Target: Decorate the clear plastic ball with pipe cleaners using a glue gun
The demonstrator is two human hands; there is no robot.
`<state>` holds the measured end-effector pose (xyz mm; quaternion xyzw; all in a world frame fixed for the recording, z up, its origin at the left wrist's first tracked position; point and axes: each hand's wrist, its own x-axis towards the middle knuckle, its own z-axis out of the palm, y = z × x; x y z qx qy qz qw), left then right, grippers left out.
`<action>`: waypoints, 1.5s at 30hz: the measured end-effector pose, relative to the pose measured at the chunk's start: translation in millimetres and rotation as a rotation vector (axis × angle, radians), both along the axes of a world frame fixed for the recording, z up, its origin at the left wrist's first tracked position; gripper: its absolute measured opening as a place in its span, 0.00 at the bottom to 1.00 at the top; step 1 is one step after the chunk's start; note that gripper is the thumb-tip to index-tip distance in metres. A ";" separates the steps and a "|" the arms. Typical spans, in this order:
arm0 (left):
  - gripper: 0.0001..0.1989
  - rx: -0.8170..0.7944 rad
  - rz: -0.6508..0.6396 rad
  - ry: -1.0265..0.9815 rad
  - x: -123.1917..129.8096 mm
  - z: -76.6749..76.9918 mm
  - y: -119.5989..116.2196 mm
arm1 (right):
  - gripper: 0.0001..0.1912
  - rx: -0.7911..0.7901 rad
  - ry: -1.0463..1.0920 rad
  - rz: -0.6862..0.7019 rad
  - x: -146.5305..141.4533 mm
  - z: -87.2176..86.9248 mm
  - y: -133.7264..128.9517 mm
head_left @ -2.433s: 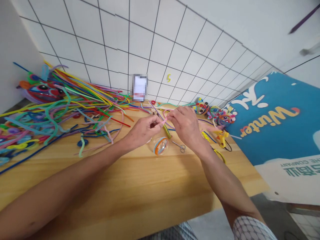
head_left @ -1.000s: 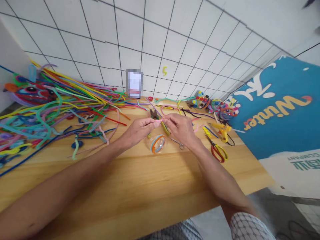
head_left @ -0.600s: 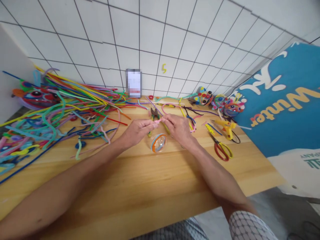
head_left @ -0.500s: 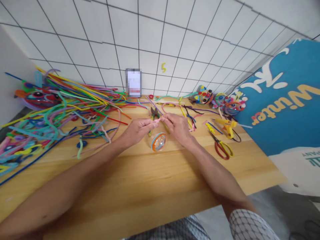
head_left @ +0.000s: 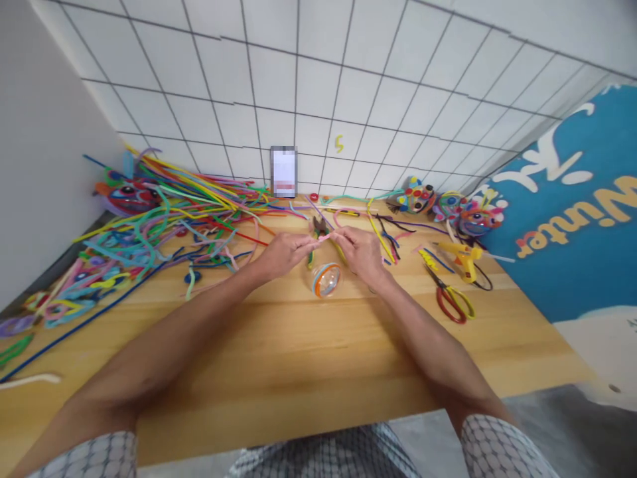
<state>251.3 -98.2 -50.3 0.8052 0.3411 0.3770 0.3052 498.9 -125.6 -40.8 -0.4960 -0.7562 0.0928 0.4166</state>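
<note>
1. Work surface: a pale wooden table (head_left: 298, 372), its grain running roughly across the frame, fills the middle and lower part.
2. Hands: the left hand (head_left: 286, 253) and right hand (head_left: 362, 252), near the centre, are each pinched on a pink fuzzy strip (head_left: 324, 237), which spans the small gap between their fingertips.
3. Below the hands, a clear ball (head_left: 327, 280) with orange and light-blue bands rests on the wood; pliers (head_left: 320, 224) lie just behind the strip.
4. Left of frame: a tangled heap of coloured fuzzy stems (head_left: 199, 199) reaches back to the wall.
5. Right of frame: scissors (head_left: 454, 303) with red and yellow handles, near a yellow glue gun (head_left: 464, 257); decorated figures (head_left: 417, 196) stand along the back.
6. Room: a white wall (head_left: 199, 86) with dark grid lines, a phone (head_left: 284, 174) upright against it; a blue panel (head_left: 562, 265) lettered "Winter" at far right; grey floor (head_left: 552, 425), lower right.
</note>
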 end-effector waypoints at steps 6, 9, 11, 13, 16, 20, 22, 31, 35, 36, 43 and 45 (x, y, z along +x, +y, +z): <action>0.15 0.072 -0.051 0.049 -0.4 -13.9 5.4 | 0.15 -0.030 -0.105 -0.030 1.2 1.6 -1.5; 0.17 0.050 -0.009 0.022 0.9 -15.3 6.3 | 0.16 -0.123 -0.211 -0.101 3.6 8.1 -2.4; 0.21 0.017 0.029 -0.003 0.4 -14.4 7.3 | 0.17 -0.209 -0.301 -0.167 7.2 13.6 -2.5; 0.24 -0.032 0.061 -0.037 -0.7 -12.7 7.7 | 0.17 -0.229 -0.378 -0.229 11.4 18.7 -4.1; 0.24 -0.140 0.110 -0.110 0.5 -8.9 5.2 | 0.11 -0.019 -0.381 -0.285 14.6 24.1 -11.8; 0.22 -0.259 0.152 -0.205 7.9 3.0 -6.9 | 0.14 0.070 -0.204 -0.139 9.1 29.4 -24.0; 0.22 -0.280 0.142 -0.230 11.7 11.9 -16.1 | 0.16 -0.105 -0.058 0.018 4.3 31.3 -25.0; 0.24 -0.237 0.019 -0.118 21.0 32.5 -47.3 | 0.13 -0.652 1.157 0.301 -2.5 39.6 -12.9; 0.24 -0.288 0.010 -0.057 15.6 35.0 -48.6 | 0.15 -0.574 1.342 0.257 5.1 49.9 -14.5; 0.24 -0.311 0.007 -0.051 13.2 35.4 -48.4 | 0.17 -0.566 1.357 0.249 7.6 52.6 -14.3; 0.24 -0.509 0.087 -0.540 13.6 38.3 -44.7 | 0.24 -0.642 1.470 0.207 7.6 54.7 -8.6; 0.26 -0.519 0.093 -0.669 22.7 47.7 -44.7 | 0.23 -0.678 1.507 0.222 1.5 51.5 -9.7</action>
